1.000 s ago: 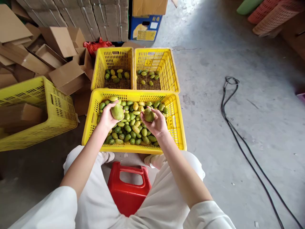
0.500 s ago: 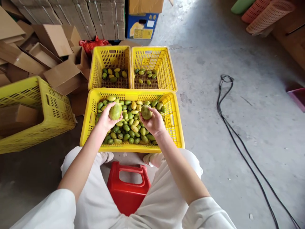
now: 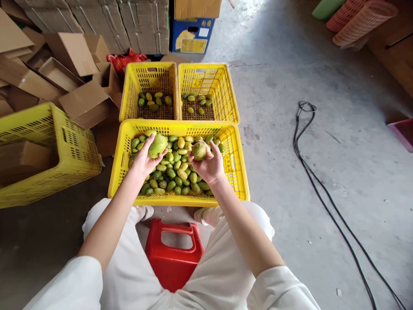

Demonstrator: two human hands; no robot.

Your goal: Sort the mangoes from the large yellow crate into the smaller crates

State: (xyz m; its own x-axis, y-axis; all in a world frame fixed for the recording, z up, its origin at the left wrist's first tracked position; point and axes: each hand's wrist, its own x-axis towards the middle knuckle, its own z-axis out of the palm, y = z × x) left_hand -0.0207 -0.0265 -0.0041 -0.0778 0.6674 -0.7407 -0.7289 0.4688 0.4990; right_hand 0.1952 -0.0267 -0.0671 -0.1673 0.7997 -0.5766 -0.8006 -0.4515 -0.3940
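A big yellow crate [image 3: 238, 181] in front of my knees is filled with many green and yellowish mangoes. My left hand [image 3: 143, 162] is closed round a large green mango [image 3: 158, 146] above the crate's left side. Over the crate's middle, my right hand [image 3: 209, 167] grips a smaller yellow-green mango [image 3: 199, 151] with its fingertips. Behind stand two smaller yellow crates side by side, the left one [image 3: 129, 92] and the right one [image 3: 230, 94], each with several mangoes on its bottom.
A tipped yellow crate [image 3: 48, 150] lies at the left beside a heap of cardboard boxes [image 3: 74, 56]. A red stool [image 3: 172, 258] is between my legs. A black cable [image 3: 322, 189] runs across the concrete floor at the right. Orange baskets [image 3: 358, 17] are at the far right.
Both hands have turned their mangoes slightly; the left mango has tipped and risen a little. The view shifted a bit between the oldest frame and now.
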